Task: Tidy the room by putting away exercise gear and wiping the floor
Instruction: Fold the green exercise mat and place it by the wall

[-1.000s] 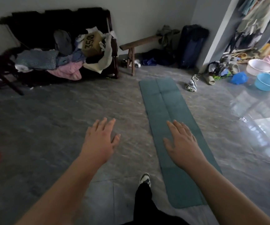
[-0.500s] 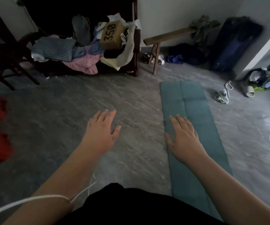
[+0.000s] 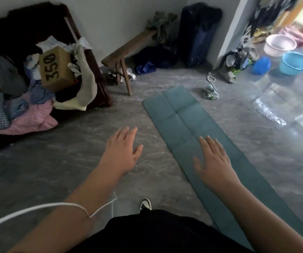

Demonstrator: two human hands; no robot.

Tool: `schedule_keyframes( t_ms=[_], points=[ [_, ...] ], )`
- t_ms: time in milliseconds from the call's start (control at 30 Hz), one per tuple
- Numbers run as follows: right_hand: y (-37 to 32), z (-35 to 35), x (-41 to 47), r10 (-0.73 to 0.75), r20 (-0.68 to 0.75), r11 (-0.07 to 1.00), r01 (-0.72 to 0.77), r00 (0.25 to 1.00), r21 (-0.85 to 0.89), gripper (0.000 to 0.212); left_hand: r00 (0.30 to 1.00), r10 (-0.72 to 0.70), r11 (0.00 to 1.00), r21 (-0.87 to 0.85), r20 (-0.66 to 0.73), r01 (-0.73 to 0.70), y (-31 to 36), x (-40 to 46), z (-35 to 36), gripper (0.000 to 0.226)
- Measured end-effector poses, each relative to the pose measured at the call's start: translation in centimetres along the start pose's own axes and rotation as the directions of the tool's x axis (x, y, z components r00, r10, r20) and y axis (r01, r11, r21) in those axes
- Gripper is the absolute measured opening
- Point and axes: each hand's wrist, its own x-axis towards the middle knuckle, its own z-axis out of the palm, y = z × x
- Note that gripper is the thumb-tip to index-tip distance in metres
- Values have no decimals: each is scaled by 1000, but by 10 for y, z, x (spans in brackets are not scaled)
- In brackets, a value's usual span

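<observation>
Grey floor (image 3: 55,170) is seen all around. Both hands are held out flat with fingers straight and nothing held. The left hand (image 3: 123,150) is seen over bare floor. The right hand (image 3: 213,159) is seen over the green mat (image 3: 183,121), which is laid out long on the floor.

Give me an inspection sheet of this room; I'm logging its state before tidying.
Surface: grey floor, wet sheen at right.
Job's things: green mat unrolled flat on the floor.
Clutter: clothes pile, box, shoe, basins.
Grips: left hand and right hand open, empty, over the floor and the mat.
Cables: white cord across left forearm.
Surroundings: bench, suitcase by the wall.
</observation>
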Motion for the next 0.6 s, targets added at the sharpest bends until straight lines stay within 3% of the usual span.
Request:
schedule_keyframes(
  t_ms=[133, 300, 600],
  points=[
    [8, -7, 12, 192, -73, 981, -189, 979, 52, 71, 969, 235, 970, 44, 81, -239, 22, 86, -3, 67],
    [53, -15, 19, 424, -159, 904, -406, 892, 134, 70, 887, 438, 896, 3, 147, -444, 76, 171, 25, 84],
    [159, 26, 74, 607, -120, 788, -576, 785, 216, 71, 745, 596, 780, 6, 298, -626, 176, 276, 123, 83]
  ],
)
